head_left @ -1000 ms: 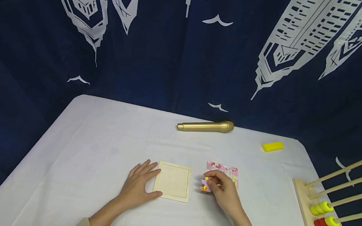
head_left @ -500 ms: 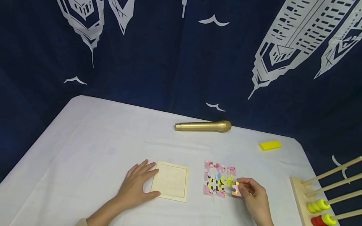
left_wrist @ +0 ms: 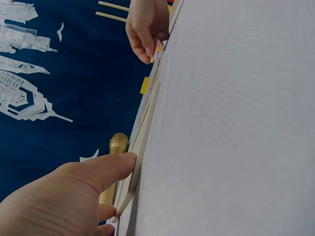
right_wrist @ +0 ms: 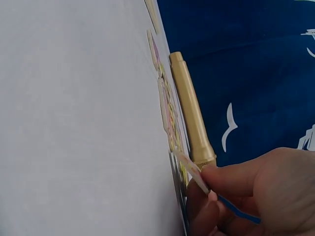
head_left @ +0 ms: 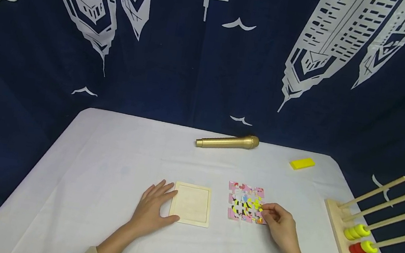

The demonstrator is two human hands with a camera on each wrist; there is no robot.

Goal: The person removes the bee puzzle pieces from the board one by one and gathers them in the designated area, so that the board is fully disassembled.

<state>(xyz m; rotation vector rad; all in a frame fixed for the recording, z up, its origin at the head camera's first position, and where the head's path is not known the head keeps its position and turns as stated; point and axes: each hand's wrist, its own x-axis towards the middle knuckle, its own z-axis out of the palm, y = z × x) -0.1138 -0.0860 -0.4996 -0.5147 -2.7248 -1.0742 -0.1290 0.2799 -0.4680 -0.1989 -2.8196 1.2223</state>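
A pink jigsaw puzzle (head_left: 242, 201) with yellow-and-black figures lies on the white table, to the right of a square wooden frame (head_left: 189, 222). At the puzzle's near right corner, my right hand (head_left: 281, 226) pinches a puzzle piece (right_wrist: 192, 171) between thumb and fingers. In the right wrist view that piece is tilted, its inner edge against the rest of the puzzle. My left hand (head_left: 152, 206) rests at the wooden frame's left side with fingers spread. The left wrist view shows its thumb on the near edge and its other fingers partly hidden behind the frame.
Behind the puzzle lies a gold microphone (head_left: 227, 142), near the table's far edge. A yellow block (head_left: 302, 163) is at the back right. Along the right edge stands a wooden peg rack (head_left: 340, 249) with coloured rings. A dark blue printed curtain (head_left: 193, 77) hangs behind.
My right hand moved from the puzzle's left part to its right side with the piece, then slightly left against the puzzle corner. My left hand stayed at the frame.
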